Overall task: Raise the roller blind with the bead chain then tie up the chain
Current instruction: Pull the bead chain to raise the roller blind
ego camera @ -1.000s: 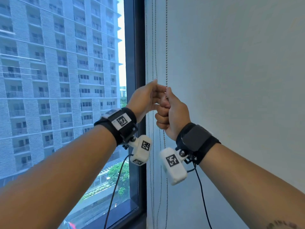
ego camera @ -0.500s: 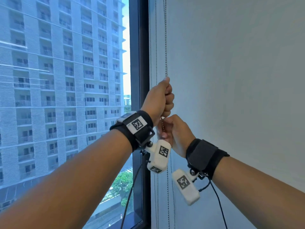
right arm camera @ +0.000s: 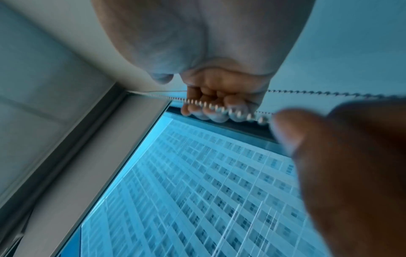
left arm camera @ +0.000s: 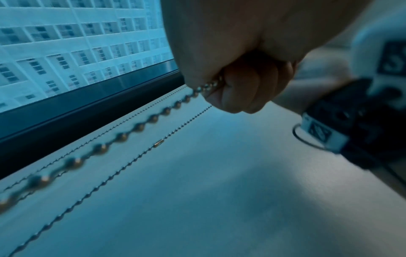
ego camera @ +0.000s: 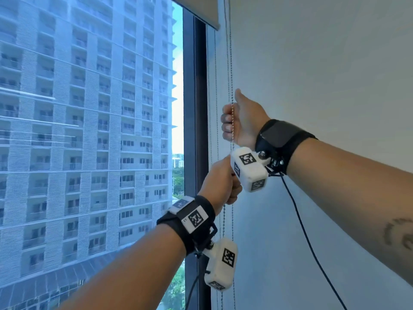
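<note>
The roller blind (ego camera: 196, 10) shows only its lower edge at the top of the window. Its bead chain (ego camera: 230, 63) hangs straight down beside the dark frame. My right hand (ego camera: 241, 121) is the upper one, thumb pointing up, fingers curled round the chain; the right wrist view shows the beads (right arm camera: 219, 108) crossing those curled fingertips (right arm camera: 217, 118). Below it, my left hand (ego camera: 220, 186) grips the same chain in a fist. In the left wrist view the chain (left arm camera: 123, 136) comes out of the fist (left arm camera: 241, 83) and runs on, blurred.
The dark window frame (ego camera: 194, 108) stands just left of the chains, with glass and a tower block (ego camera: 89, 130) beyond. Other thin chain strands (ego camera: 215, 86) hang close by, one bearing a connector (left arm camera: 158, 144). A plain white wall (ego camera: 324, 74) fills the right. A black cable (ego camera: 301, 220) trails from my right wrist.
My right hand has gone from below my left hand to a higher hold on the chain. My left hand has come down with the chain. The blind's lower edge now shows at the top.
</note>
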A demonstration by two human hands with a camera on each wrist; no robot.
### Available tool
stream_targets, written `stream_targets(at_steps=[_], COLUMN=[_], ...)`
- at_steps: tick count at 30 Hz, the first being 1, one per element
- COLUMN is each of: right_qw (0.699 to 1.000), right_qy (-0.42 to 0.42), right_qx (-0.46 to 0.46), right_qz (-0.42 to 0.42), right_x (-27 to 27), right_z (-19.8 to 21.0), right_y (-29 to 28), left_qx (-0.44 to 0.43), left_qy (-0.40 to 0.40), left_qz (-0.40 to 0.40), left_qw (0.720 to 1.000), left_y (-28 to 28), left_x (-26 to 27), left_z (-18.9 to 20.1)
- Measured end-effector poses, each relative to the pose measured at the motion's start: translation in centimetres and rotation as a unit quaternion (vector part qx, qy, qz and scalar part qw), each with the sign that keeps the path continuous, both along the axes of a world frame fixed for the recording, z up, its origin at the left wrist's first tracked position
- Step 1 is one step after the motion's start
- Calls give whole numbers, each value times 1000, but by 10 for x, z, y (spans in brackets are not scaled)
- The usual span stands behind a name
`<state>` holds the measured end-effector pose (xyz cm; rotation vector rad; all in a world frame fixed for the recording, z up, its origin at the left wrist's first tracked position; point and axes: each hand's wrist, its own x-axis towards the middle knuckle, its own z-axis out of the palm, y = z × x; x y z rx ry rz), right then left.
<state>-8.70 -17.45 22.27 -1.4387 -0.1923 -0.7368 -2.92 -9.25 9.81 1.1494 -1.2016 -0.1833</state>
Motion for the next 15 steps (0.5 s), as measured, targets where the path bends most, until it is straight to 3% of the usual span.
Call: stream_targets(at_steps=[4, 8, 12, 15], right_qw=[996, 996, 997, 997], right_qy=[-11, -36, -52, -61], right_qx=[64, 86, 59, 54], right_qz=[59, 15, -15, -10], right_x=[7, 2, -1, -6], right_z=[0, -13, -34, -43], right_y=[11, 20, 25, 25], left_qx=[-9, 1, 53, 58], left_qy=[-29, -81, -66, -36], left_qz=[10, 23, 38, 22], left_qw=[999, 996, 996, 997], left_y=[2, 6, 18, 29], left_x=[3, 8, 15, 29], left_z=[-4, -14, -14, 7])
